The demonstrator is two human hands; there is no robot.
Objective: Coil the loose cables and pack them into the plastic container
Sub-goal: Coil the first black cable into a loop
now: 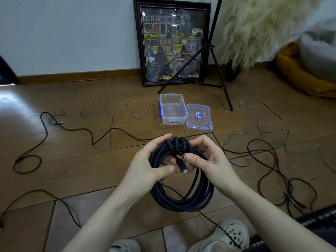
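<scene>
both hands hold a coiled black cable (181, 188) up over the wooden floor (91, 160), just in front of the person. the left hand (152, 160) is curled round the left side of the coil, thumb pressed across the strands. the right hand (209, 159) grips the top right of the coil, where several turns are wrapped round the bundle, and its thumb sits beside the cable's plug end (183, 168), which sticks out of the wrap. the rest of the coil hangs down in a loose ring between the forearms.

beyond the hands, the clear plastic container (173, 109) stands open on the floor, nothing inside it, with its lid (199, 117) lying flat just beside it on the right. a thin grey cable (112, 111) snakes from the left up to the container's front and loops over the lid's near edge. a loose black cable (72, 130) wanders across the floor on the left, and a tangle of black and grey cables (272, 160) lies on the right, near the right forearm.

against the wall leans a framed picture (172, 42), with a black tripod (214, 57) standing in front of it and a fluffy pale plume (263, 24) to the right. pale clogs (231, 235) show at the bottom edge.
</scene>
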